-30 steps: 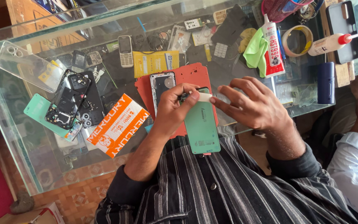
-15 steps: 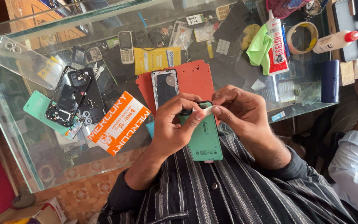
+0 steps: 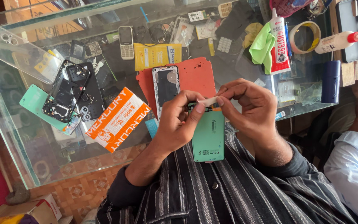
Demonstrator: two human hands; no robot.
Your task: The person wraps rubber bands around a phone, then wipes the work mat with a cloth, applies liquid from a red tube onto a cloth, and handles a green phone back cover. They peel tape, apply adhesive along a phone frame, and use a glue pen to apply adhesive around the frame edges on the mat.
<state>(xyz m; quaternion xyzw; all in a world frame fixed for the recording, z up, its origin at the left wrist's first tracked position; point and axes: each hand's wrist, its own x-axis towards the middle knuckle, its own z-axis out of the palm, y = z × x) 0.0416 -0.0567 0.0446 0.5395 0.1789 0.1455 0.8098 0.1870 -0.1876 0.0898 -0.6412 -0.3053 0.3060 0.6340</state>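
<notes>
Left hand (image 3: 179,120): fingers wrapped round the upper end of the green phone back (image 3: 208,135), thumb pressed flat on it near the top edge, holding it above the lap and just off the near edge of the glass tabletop (image 3: 17,137).
Right hand (image 3: 249,108): fingers pinched shut on one end of a pale strip of tape (image 3: 210,101), which lies across the top of the green panel.
Step in hand: the strip looks to be worked along the panel's top edge (whether it is going on or coming off, I cannot tell).
Doing it well: I judge a low, steady pull along the edge best, with the left thumb bracing close to the strip so the thin panel does not flex; keep the panel level and the pinch near the strip's end.
Nearby on the tabletop: a bare phone frame (image 3: 165,85) lying on a red mat (image 3: 197,74), an orange and white packet (image 3: 119,120), an opened black phone (image 3: 69,97), a clear case (image 3: 23,56), a green cloth (image 3: 262,46), a white glue tube (image 3: 279,41), a roll of tape (image 3: 305,37).
In the way: little between the hands; the frame and mat sit just beyond the fingers, and another person's sleeve (image 3: 353,161) is close on the right, so elbow room there is tight.
</notes>
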